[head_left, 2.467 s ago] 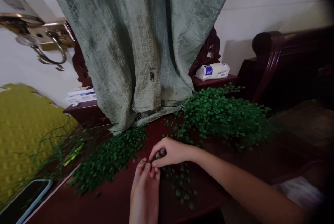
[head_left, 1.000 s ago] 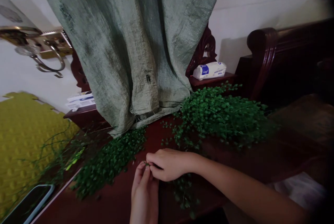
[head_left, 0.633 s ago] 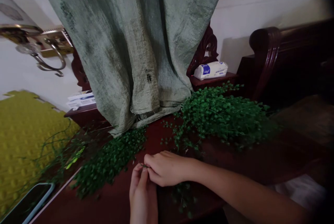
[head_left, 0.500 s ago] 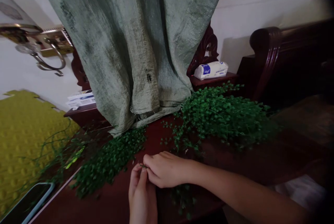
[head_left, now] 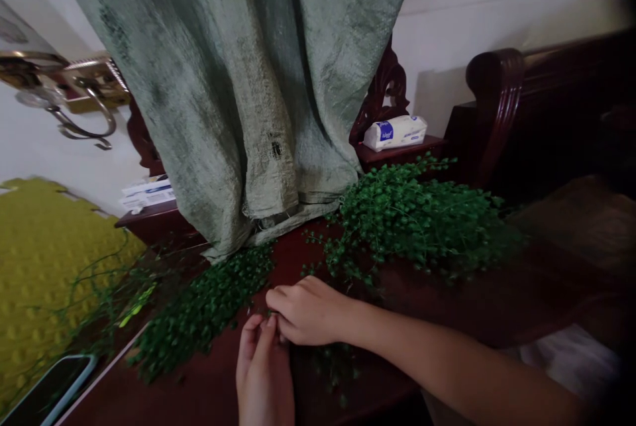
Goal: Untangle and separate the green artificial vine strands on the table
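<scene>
My left hand (head_left: pixel 264 363) and my right hand (head_left: pixel 309 310) meet over the dark red table (head_left: pixel 199 393), fingertips almost touching. Both are closed in a pinch on a thin green sprig (head_left: pixel 270 313), most of which the fingers hide. Leafy green stalks (head_left: pixel 335 368) show below my right hand, partly covered by it. To the left lies a long heap of small round green pieces (head_left: pixel 199 320). A larger bushy pile of green sprigs (head_left: pixel 417 214), dotted with tiny round heads, spreads behind my right forearm.
A grey-green woven cloth (head_left: pixel 278 95) hangs down to the table behind the piles. Bare stems (head_left: pixel 114 287) and a phone (head_left: pixel 54 389) lie at the left, near a yellow foam mat (head_left: pixel 59 247). A tissue pack (head_left: pixel 395 132) sits on a ledge at the back right.
The view has shifted slightly, so most things sit a little further left. Both hands keep their pinch close together; my right hand sits slightly higher relative to my left.
</scene>
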Demonstrator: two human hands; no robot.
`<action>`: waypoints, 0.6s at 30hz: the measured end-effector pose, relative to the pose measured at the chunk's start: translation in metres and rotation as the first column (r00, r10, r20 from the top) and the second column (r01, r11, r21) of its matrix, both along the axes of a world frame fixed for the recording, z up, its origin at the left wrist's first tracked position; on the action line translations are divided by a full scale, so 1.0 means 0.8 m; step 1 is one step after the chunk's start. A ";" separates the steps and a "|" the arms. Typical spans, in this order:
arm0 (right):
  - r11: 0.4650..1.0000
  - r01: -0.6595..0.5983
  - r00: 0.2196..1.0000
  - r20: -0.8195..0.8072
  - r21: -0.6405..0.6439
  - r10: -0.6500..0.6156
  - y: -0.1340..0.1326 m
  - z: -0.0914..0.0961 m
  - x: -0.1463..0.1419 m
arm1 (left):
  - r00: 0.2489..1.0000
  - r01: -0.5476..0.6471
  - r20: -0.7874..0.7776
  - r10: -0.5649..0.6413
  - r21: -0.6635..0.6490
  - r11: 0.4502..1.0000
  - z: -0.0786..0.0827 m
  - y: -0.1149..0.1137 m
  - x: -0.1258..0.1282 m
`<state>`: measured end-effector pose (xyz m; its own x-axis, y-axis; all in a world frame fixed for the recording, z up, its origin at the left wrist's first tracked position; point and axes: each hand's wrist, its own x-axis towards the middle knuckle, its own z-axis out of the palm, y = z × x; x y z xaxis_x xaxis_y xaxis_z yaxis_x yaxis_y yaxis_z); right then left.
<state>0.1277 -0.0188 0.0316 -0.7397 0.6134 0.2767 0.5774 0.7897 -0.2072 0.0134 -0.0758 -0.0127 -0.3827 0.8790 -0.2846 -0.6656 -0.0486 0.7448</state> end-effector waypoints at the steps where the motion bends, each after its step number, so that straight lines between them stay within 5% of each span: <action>1: 1.000 0.001 1.000 0.003 0.011 -0.001 0.000 0.000 0.001 | 1.000 -0.015 0.024 0.015 0.002 1.000 0.000 0.001 0.000; 9: 0.996 0.041 0.999 -0.011 0.077 -0.040 0.007 -0.003 0.003 | 0.991 -0.058 0.122 0.063 -0.049 0.997 0.003 0.007 -0.003; 18: 0.994 0.111 0.990 -0.084 0.014 -0.110 0.025 -0.020 0.003 | 0.989 0.094 0.115 -0.095 0.011 0.995 -0.036 0.017 -0.026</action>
<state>0.1300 0.0012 0.0158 -0.6420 0.6842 0.3460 0.6427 0.7263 -0.2438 -0.0071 -0.0622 -0.0414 -0.2624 0.9114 -0.3170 -0.7488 0.0149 0.6626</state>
